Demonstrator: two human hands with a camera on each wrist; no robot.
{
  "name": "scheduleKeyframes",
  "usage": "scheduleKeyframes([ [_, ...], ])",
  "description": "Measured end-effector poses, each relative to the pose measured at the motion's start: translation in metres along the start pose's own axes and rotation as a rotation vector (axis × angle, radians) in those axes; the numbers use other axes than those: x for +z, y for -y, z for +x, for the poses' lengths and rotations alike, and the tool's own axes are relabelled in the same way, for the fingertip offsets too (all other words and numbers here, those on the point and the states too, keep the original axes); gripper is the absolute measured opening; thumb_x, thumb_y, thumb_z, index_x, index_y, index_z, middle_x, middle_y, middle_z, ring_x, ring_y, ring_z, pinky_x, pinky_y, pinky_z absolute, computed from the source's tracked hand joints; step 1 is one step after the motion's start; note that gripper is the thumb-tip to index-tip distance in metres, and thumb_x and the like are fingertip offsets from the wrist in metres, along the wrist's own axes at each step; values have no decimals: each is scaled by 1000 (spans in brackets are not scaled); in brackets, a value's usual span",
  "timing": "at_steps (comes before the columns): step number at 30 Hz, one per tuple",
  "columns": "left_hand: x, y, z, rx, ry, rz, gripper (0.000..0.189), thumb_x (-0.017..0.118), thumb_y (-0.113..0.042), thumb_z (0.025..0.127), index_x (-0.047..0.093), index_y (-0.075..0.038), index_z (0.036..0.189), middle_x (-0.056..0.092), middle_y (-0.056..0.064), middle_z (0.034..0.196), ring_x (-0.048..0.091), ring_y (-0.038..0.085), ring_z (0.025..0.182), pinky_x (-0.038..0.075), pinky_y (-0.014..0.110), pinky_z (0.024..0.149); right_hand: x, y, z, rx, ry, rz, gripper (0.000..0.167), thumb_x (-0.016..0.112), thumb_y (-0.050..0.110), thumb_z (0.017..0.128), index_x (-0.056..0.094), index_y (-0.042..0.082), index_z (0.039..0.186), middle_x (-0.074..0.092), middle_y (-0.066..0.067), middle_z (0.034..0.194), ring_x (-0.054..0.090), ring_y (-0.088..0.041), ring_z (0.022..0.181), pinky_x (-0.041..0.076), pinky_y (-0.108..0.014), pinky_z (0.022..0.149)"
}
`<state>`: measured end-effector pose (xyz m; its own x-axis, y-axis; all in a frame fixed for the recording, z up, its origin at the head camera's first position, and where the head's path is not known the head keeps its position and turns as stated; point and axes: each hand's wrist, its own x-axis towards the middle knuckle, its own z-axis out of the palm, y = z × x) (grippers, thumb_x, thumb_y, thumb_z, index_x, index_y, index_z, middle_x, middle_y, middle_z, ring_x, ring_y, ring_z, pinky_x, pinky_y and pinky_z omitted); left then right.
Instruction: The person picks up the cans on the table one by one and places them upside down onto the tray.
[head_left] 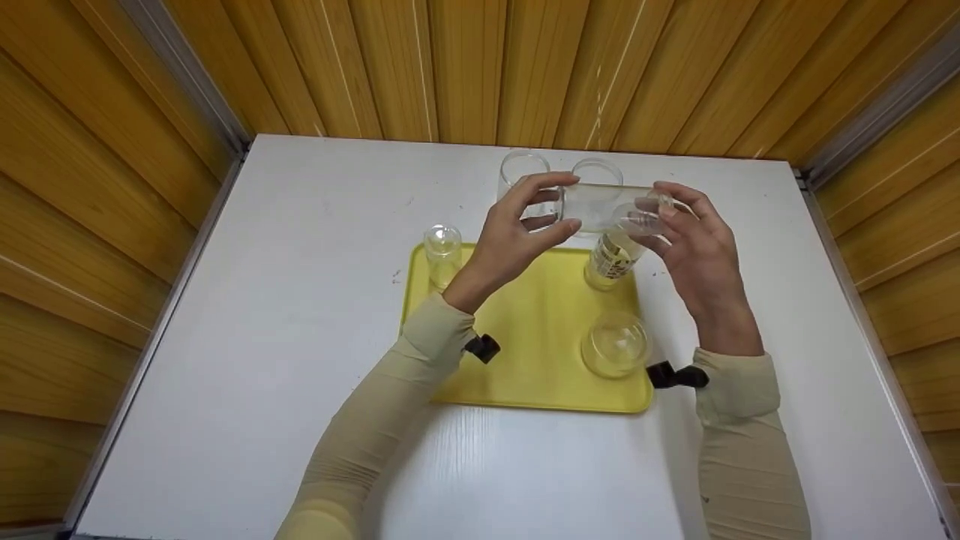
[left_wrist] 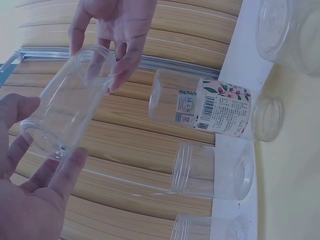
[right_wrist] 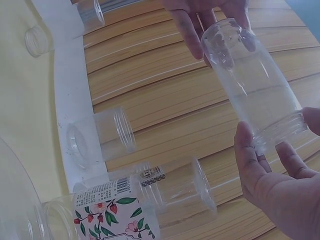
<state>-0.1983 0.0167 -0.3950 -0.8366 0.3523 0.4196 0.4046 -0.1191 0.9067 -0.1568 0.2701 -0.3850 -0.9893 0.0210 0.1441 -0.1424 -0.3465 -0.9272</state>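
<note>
A clear, unlabelled jar is held sideways in the air above the back of the yellow tray. My left hand grips its base end between thumb and fingers. At the threaded mouth, my right hand holds the other end with its fingertips. Below stands a clear jar with a printed floral label, threaded mouth down at the tray's back right. Another clear jar is at the tray's front right, and a narrower one stands mouth down at the back left, partly behind my left wrist.
Two clear jars, one at left and one at right, stand mouth up on the white table behind the tray, partly hidden by the hands and held jar. Wood-patterned panels enclose the table at the back and sides.
</note>
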Motion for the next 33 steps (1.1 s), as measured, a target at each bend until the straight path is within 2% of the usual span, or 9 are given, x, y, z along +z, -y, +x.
scheduleKeyframes([
  [19,-2,2,-4,13,-11,21,46,79,-15,97,64,-4,139,59,8,138,59,19,125,55,33,99,0,0,-2,4,9,-70,38,59,11,107,55,0,143,59,-21,133,64,-30,117,55,-38,96],
  [26,-7,-1,-5,20,-11,39,46,79,-14,96,65,-5,139,60,7,139,59,19,124,56,34,99,-2,0,-3,-32,-28,-121,38,60,12,106,57,0,142,55,-22,135,61,-32,119,55,-38,97],
  [33,-15,-4,-8,34,7,87,47,79,-14,97,64,-6,140,60,6,139,59,18,125,56,34,99,-6,3,-5,-58,-81,-221,39,61,16,107,56,-2,142,56,-22,135,60,-34,121,55,-35,98],
])
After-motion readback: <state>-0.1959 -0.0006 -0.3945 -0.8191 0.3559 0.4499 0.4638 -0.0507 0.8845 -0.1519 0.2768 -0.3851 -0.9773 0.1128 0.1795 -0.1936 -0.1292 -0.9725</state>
